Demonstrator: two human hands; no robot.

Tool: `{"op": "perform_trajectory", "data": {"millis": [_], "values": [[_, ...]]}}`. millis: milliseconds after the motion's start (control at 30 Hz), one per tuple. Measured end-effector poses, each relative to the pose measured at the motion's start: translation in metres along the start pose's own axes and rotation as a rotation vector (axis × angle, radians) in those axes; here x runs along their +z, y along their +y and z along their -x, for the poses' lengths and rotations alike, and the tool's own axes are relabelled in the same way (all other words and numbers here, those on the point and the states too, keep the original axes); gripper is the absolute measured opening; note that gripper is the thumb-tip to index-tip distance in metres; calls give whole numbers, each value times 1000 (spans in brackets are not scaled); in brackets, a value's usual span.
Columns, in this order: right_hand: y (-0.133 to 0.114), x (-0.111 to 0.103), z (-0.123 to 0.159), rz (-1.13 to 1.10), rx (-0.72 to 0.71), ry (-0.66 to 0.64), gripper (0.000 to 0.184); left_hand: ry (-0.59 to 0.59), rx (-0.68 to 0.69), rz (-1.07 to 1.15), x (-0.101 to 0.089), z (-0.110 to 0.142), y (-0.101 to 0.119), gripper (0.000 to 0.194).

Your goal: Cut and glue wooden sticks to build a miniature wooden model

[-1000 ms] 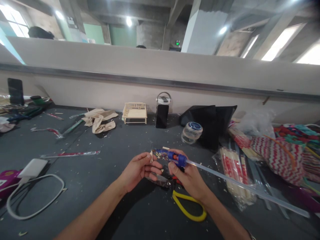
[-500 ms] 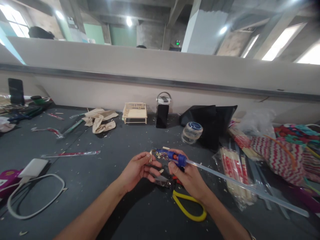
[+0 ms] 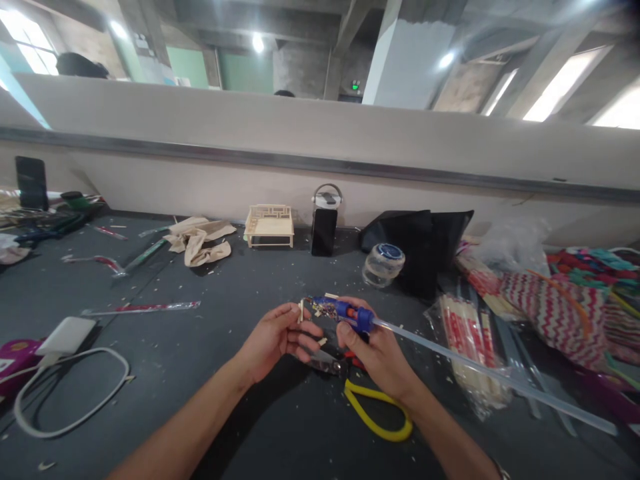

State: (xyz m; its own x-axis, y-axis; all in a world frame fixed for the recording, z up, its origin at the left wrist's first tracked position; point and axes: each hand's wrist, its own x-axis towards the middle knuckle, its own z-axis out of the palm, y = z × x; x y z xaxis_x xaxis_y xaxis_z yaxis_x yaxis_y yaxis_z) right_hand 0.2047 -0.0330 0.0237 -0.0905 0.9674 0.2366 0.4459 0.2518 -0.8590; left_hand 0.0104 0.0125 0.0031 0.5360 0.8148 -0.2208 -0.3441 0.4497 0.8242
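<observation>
while bag (image 3: 486,403) holds sticks (image 3: 461,337), left hand (image 3: 274,337) pinches strip (image 3: 301,311), right hand (image 3: 376,351) clasps glue gun (image 3: 361,319).

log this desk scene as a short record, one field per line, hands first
left hand: pinches a small stick
right hand: grips a blue glue gun
glue stick: clear, extends from the gun's rear
contact: small stick close to the gun's front end; touching unclear
near hands: yellow handle
behind: model bench, left of a phone
</observation>
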Motion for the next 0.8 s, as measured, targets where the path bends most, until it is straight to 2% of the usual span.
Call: {"op": "perform_trajectory", "data": {"millis": [800], "values": [[4, 0, -1, -17, -8, -19, 41, 35, -11, -43, 1, 0, 0, 20]]}}
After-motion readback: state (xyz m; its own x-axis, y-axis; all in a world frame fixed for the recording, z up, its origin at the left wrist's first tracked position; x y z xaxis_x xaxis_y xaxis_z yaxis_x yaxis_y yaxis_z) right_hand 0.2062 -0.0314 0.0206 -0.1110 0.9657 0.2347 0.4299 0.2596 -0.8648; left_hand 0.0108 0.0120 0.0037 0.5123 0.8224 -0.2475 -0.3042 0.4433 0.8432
